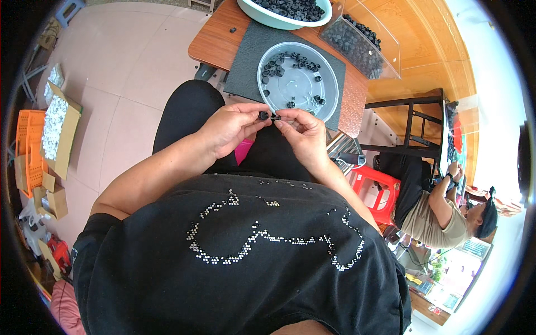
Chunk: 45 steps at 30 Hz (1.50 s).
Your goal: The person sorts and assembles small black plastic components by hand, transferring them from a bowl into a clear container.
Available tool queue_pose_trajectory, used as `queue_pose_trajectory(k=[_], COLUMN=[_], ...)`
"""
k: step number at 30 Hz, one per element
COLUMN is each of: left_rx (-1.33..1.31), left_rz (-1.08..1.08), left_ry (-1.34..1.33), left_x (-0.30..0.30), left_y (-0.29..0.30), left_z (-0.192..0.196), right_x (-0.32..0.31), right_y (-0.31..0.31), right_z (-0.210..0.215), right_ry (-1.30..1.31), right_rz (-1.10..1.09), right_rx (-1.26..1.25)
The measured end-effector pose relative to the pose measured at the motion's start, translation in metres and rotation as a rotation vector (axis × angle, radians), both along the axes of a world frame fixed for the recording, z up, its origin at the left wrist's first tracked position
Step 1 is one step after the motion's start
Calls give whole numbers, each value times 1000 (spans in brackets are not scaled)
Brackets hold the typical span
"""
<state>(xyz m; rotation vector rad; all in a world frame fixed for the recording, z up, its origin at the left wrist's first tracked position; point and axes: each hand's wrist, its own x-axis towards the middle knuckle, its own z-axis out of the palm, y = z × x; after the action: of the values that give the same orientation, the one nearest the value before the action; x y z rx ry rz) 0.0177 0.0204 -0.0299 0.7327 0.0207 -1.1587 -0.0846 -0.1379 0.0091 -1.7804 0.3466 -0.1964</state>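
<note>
By clear basin [330, 84], left hand [231, 127], right hand [306, 134] pinch small black parts [263, 115] close together; light, square grip advisable.

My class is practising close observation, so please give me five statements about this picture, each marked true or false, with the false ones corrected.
1. Both hands are empty. False: the left hand and right hand pinch small black plastic parts.
2. The clear round basin sits on a dark mat. True.
3. A green stool stands at the right. False: a red plastic stool does.
4. The cardboard box at left holds white pieces. True.
5. The co-worker wears a dark cap. True.
</note>
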Motion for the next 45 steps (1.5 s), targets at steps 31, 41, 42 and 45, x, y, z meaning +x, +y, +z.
queue_pose_trajectory(k=[31,41,42,45], left_rx=[106,-96,-96,-133], left_rz=[-67,-77,-78,-83], left_ry=[-246,-53,-53,-26], left_x=[-4,-3,-3,-4], left_y=[-3,1,1,0], left_z=[10,16,16,12], right_x=[2,2,1,1], right_y=[8,6,5,4], right_z=[-2,0,-1,-1], right_ry=[-12,-19,-19,-4], right_rz=[19,44,42,66], right_rx=[-200,209,209,139])
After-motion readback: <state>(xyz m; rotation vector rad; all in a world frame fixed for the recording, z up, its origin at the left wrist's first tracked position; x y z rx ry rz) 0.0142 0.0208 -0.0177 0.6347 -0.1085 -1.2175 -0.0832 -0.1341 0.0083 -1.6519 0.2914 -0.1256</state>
